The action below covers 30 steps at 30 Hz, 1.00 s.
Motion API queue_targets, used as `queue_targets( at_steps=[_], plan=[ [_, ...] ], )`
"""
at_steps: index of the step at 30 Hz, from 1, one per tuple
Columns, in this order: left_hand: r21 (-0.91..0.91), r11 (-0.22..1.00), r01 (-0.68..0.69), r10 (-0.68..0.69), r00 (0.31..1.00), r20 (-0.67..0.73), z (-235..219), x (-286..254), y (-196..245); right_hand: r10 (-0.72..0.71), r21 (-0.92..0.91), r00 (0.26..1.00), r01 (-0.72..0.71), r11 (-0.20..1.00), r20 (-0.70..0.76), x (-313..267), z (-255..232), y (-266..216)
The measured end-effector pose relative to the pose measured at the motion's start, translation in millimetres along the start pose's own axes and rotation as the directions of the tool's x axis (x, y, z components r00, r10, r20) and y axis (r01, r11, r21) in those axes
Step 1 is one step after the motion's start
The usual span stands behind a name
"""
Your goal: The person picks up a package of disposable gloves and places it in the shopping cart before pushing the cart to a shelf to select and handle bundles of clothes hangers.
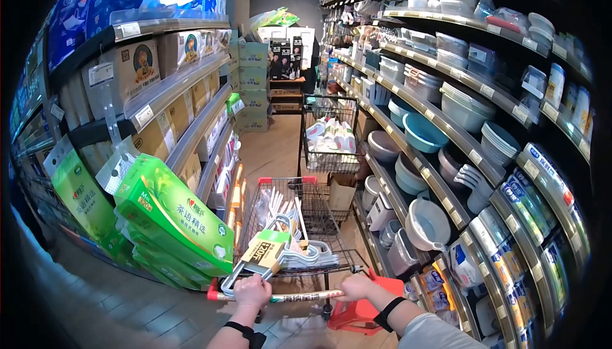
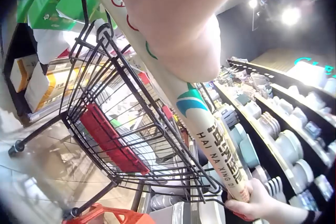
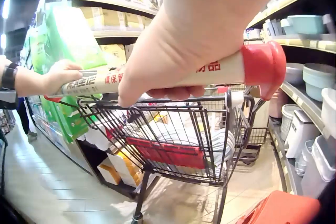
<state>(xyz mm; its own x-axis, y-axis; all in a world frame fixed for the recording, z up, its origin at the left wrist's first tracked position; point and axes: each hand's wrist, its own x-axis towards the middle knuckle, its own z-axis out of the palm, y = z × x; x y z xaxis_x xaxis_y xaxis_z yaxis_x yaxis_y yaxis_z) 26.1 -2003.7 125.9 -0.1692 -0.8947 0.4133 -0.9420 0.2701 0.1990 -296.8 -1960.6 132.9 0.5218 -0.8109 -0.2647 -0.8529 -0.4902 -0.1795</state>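
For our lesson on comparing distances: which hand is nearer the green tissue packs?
Left. The left hand grips the cart handle just right of the green packs; the right hand grips it farther right.

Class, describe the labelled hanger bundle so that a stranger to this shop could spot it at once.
Find the wire cart whose handle the left hand and right hand grip. Look inside, just beyond the left hand. Among the pale hangers there, this bundle wears a tan card label with a bold 20.

The handle [image 2: 202, 124] reads "HAI NA XING D", the green pack [image 1: 175, 212] "茶语精选", the card [image 1: 262, 253] "20".
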Motion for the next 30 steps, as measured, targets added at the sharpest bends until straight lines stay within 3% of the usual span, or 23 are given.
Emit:
queue_targets(
  at_steps=[6, 8, 10, 17, 24, 30],
  plan=[
    [-0.019, 1.0, -0.001, 0.0, 0.999, -0.053, 29.7, 35.3, -6.5, 0.111, -0.128, 0.99, -0.099, 0.987, 0.083, 36.7, -3.5, 35.0],
    [-0.029, 1.0, 0.013, -0.014, 0.999, -0.053, 38.2, 49.3, -6.9, 0.051, -0.07, 0.998, -0.053, 0.996, -0.034, 46.0, -7.0, 47.6],
    [-0.03, 0.999, 0.016, -0.017, 0.998, -0.053, 42.5, 62.9, -6.2, 0.093, -0.127, 0.995, -0.089, 0.988, 0.03, 58.2, -9.2, 61.0],
    [-0.016, 1.0, 0.01, -0.011, 0.996, -0.089, 65.3, 104.9, 1.6, 0.037, -0.081, 0.998, -0.041, 0.996, -0.047, 86.5, -27.9, 101.2],
    [-0.013, 0.998, 0.068, -0.069, 0.996, -0.061, 80.3, 132.5, 35.2, -0.04, -0.077, 0.998, 0.037, 0.996, -0.042, 96.7, -46.5, 157.7],
    [-0.077, 0.993, 0.095, -0.099, 0.993, -0.059, 97.0, 148.6, 68.7, -0.04, -0.091, 0.997, 0.046, 0.995, 0.067, 103.4, -63.4, 205.1]
  ],
)
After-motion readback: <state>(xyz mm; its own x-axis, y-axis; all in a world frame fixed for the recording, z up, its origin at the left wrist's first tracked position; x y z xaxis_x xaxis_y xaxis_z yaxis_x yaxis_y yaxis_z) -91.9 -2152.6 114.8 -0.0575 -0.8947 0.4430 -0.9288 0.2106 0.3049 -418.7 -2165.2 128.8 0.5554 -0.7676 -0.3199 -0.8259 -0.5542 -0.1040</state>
